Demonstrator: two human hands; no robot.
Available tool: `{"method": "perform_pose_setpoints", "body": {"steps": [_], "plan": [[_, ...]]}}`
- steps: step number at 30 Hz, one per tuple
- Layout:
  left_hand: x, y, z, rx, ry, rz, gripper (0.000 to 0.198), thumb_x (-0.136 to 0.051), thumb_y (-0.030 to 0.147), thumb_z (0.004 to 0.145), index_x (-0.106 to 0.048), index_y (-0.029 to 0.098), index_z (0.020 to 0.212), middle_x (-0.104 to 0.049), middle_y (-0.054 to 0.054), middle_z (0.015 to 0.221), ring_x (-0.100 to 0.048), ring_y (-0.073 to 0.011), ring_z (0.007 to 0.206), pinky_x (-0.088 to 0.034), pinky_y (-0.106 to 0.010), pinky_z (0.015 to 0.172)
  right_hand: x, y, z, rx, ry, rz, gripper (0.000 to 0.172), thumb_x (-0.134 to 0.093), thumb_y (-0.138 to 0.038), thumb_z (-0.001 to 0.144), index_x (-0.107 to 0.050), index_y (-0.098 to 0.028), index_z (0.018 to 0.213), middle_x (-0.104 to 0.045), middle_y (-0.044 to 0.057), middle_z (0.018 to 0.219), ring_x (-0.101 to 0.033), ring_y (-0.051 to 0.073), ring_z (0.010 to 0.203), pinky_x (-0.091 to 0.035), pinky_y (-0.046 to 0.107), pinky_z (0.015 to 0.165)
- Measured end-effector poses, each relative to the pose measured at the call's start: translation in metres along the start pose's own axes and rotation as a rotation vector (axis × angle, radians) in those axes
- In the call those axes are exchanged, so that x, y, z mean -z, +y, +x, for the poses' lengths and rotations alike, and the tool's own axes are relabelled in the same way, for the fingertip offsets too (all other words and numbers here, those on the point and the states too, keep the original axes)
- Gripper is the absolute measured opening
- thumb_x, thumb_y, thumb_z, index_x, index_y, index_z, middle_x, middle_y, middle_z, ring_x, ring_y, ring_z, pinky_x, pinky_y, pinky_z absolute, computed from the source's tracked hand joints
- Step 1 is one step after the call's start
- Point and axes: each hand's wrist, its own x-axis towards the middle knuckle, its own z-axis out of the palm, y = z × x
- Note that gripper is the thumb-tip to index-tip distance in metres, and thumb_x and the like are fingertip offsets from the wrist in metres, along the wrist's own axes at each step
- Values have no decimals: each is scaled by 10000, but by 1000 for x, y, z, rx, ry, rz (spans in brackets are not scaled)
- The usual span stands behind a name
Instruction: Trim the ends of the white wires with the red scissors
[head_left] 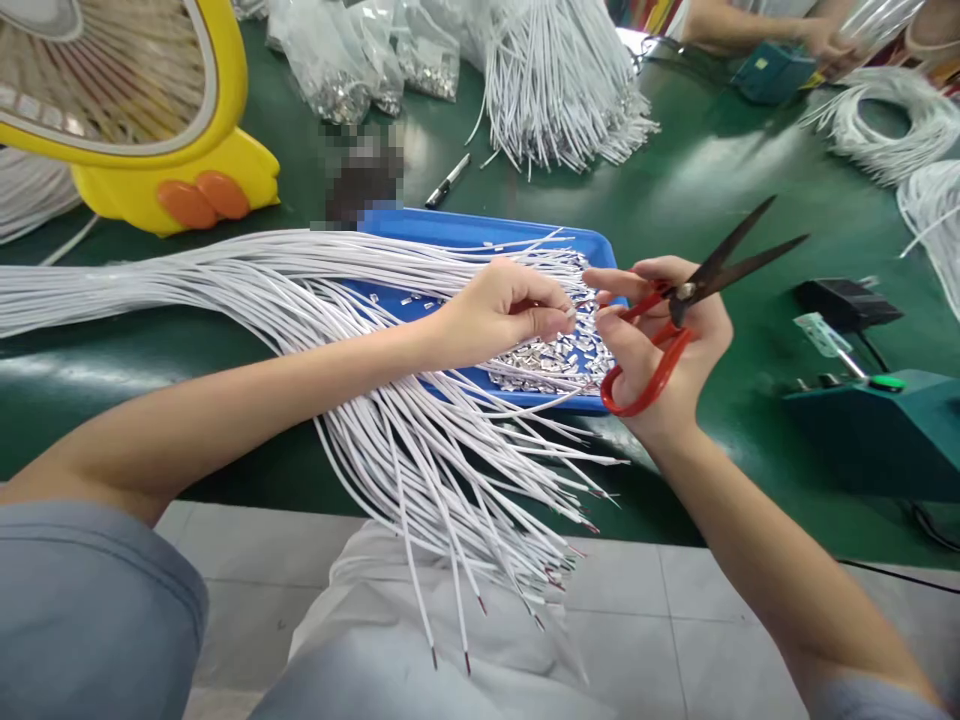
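Scissors (684, 291) in right hand (699, 335); white cables (390, 450) beneath left hand (491, 310).

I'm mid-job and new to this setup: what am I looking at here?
There is no robot, just a person working bare-handed. The one picture comes from a camera on their head, looking forward and down. The left hand pinches something too small to make out. The right hand holds red-handled scissors, blades open and pointing away from the left hand. On the green table are a blue tray with small metal pieces, white wires lying across it, and a yellow fan.
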Motion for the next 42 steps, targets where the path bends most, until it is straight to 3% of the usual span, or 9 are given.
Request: {"method": "perform_pose_setpoints", "body": {"steps": [5,8,11,17,22,26,29,33,42], "plan": [[0,0,0,-9,-91,-22,249,-488,132,855,-596,103,633,-587,4,588,-531,-62,578,-425,-182,594,-1,0,-1,-16,-61,31,355,-758,-322,731,-593,-305,1044,-707,-30,887,-678,169,814,-507,316,644],[-1,0,0,6,-101,-37,253,-495,132,851,-603,103,625,-580,10,576,-521,-58,570,-418,-177,584,-2,-3,-1,-10,-25,10,341,-790,-295,697,-618,-306,992,-680,-39,794,-650,149,706,-489,305,606],[-2,1,-1,48,-51,-43,190,-558,123,818,-630,96,644,-585,11,578,-500,-52,556,-396,-171,550,-3,-7,-2,-23,19,-13,323,-797,-253,681,-635,-285,958,-655,-48,743,-615,121,656,-472,283,592],[-2,0,-1,98,199,4,147,-665,194,763,-657,82,668,-598,-8,604,-476,-50,541,-367,-175,512,-1,-8,2,-52,38,-17,328,-757,-149,670,-634,-250,956,-648,-53,726,-581,93,635,-450,250,604],[-1,9,-2,55,175,-32,222,-634,266,830,-632,95,688,-541,7,574,-477,-53,497,-384,-184,489,9,10,14,-86,156,-117,233,-705,-201,707,-646,-218,932,-667,-28,723,-603,96,627,-461,241,597],[-10,28,-11,-213,70,254,253,-555,193,890,-635,101,669,-535,-19,614,-484,-83,583,-406,-208,561,16,24,20,-218,322,-85,286,-753,-261,665,-640,-204,921,-669,-29,701,-611,106,628,-482,250,624],[-20,41,-23,-309,-80,348,226,-506,199,925,-674,91,820,-598,-61,721,-546,-106,648,-455,-210,607,20,33,23,-239,414,-77,286,-750,-272,669,-626,-195,915,-615,-58,632,-567,85,559,-468,237,591],[-26,49,-34,-427,-278,715,264,-405,152,942,-653,95,1012,-627,-73,838,-557,-122,635,-411,-244,517,24,41,27,-273,509,-47,246,-704,-257,701,-604,-177,912,-586,-62,614,-525,65,503,-434,209,520],[-41,42,-39,-560,-514,900,329,-404,234,955,-633,159,731,-585,-12,689,-521,-115,489,-290,-288,407,22,33,32,-276,543,-6,248,-714,-223,667,-620,-174,890,-595,-51,608,-552,78,534,-439,202,532]]}}
